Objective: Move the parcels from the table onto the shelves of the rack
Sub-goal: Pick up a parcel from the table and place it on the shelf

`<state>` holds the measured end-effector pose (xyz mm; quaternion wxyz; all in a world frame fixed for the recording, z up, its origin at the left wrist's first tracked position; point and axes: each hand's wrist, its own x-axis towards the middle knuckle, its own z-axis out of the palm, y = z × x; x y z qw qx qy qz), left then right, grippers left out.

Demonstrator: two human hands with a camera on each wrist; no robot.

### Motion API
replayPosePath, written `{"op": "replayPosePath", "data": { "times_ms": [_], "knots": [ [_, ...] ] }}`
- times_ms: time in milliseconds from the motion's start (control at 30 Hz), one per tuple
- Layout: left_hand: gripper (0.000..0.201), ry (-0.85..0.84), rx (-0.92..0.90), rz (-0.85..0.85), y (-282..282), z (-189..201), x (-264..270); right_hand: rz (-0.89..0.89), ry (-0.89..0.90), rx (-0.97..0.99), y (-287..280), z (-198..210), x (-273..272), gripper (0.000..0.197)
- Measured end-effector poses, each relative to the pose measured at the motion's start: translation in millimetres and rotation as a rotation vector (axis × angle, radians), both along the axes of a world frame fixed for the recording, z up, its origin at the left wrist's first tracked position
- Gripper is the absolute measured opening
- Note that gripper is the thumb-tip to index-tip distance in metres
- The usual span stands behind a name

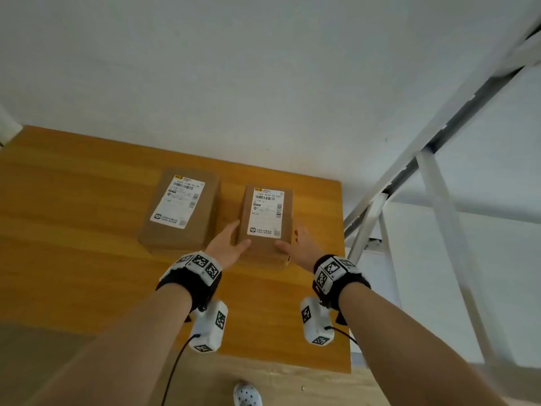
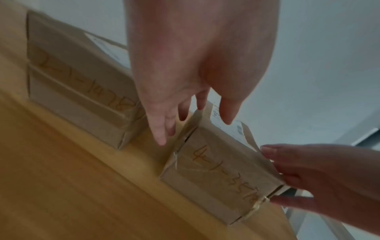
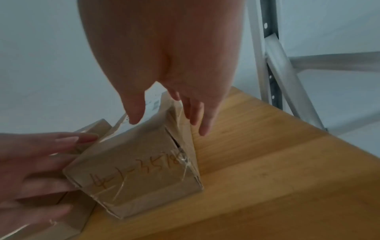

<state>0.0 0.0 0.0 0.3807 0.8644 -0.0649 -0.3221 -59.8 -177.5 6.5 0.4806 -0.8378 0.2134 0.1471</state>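
- Cardboard parcels, two of them, lie on the wooden table [image 1: 87, 200] in the middle of the head view, each with a white label on top.
- Right parcel [image 1: 265, 224] sits between both hands; left parcel [image 1: 181, 209] lies just beside it, apart from it by a narrow gap.
- Left hand [image 1: 227, 244] lies against the right parcel's left side, fingers straight and spread, thumb over the near top edge.
- In the left wrist view the left fingers [image 2: 162, 129] reach down into the gap between the parcels, touching the right parcel's side.
- Right hand [image 1: 298, 247] lies against the parcel's right side, fingers nearly straight, thumb on the near top corner.
- In the right wrist view the right fingers [image 3: 197, 113] touch the taped right face; the thumb rests on the top edge.
- Neither hand is curled round the parcel; both press it flat from the sides, and it rests on the table.
- Handwritten digits mark the parcel's near end face.
- White metal rack [image 1: 433, 177] stands at the right of the frame, beside the table's edge.
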Motion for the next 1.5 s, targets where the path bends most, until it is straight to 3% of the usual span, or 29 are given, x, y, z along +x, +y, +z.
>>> {"op": "replayPosePath", "data": {
  "times_ms": [367,667,900,1500],
  "knots": [
    [0.068,0.117,-0.181,0.134,-1.4,-17.2,4.6,-0.122,0.0,0.201,-1.8,-20.4,0.6,0.089],
    [0.068,0.045,-0.245,0.206,16.8,14.9,-32.9,-0.108,-0.072,0.259,12.3,0.2,-24.0,0.095],
    [0.069,-0.049,-0.298,0.216,45.5,64.4,-84.0,-0.091,-0.169,0.278,35.4,47.2,-68.3,0.101],
    [0.068,-0.52,-0.333,0.204,116.6,226.9,-207.6,0.004,-0.555,0.259,103.9,214.4,-189.5,0.093]
  ]
}}
